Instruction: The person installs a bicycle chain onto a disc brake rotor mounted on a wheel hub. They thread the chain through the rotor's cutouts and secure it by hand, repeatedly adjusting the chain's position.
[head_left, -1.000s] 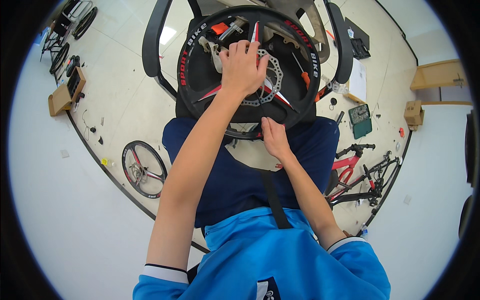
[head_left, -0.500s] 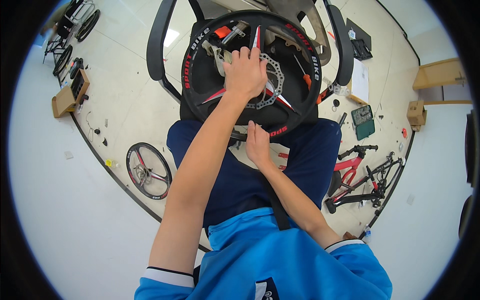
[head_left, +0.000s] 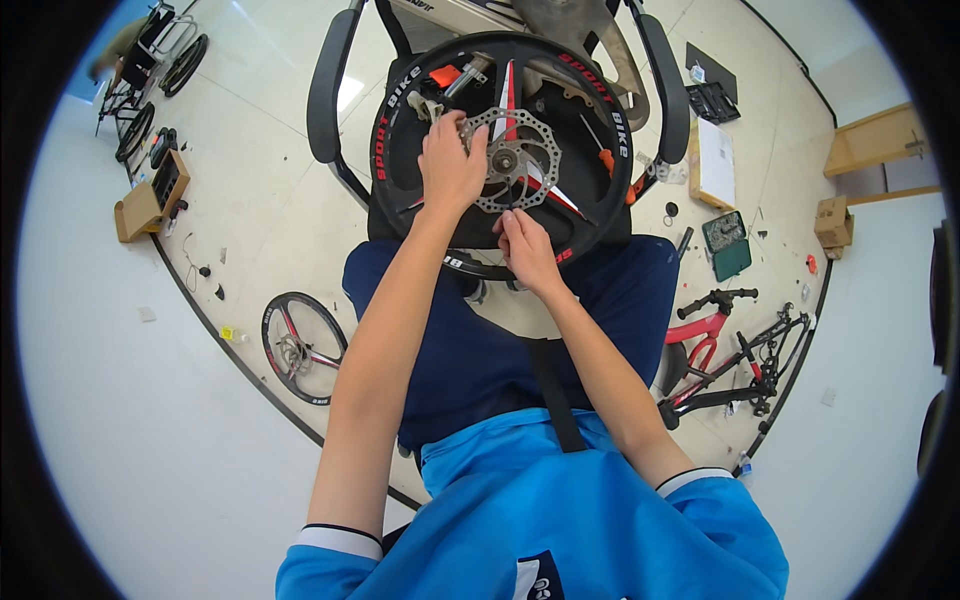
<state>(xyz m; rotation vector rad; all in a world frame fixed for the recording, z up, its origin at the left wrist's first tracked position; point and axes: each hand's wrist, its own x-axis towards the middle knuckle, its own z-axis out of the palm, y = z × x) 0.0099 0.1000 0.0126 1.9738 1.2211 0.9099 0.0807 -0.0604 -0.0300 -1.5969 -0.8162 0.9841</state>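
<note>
Looking down, we have a black bicycle wheel [head_left: 400,130] with red lettering lying flat on the seat of a black chair [head_left: 325,85], its near rim reaching over the seat's front edge toward our lap. At the wheel's middle sits a silver brake disc [head_left: 535,165] around the hub. Our left hand [head_left: 450,165] is curled over the disc's left edge, fingers wrapped down on it, gripping. Our right hand [head_left: 525,250] sits just below the disc at the wheel's near side, fingertips pinched together on something small (too small for us to make out). The two hands are close but not touching. An orange tool [head_left: 445,75] lies on the seat near its back-left corner, showing through the wheel. On the floor left of the chair lies a second wheel [head_left: 303,347], and to the right a red and black bicycle frame [head_left: 725,350]. A green box [head_left: 727,245] and a cardboard box [head_left: 148,205] rest farther out on the floor.
</note>
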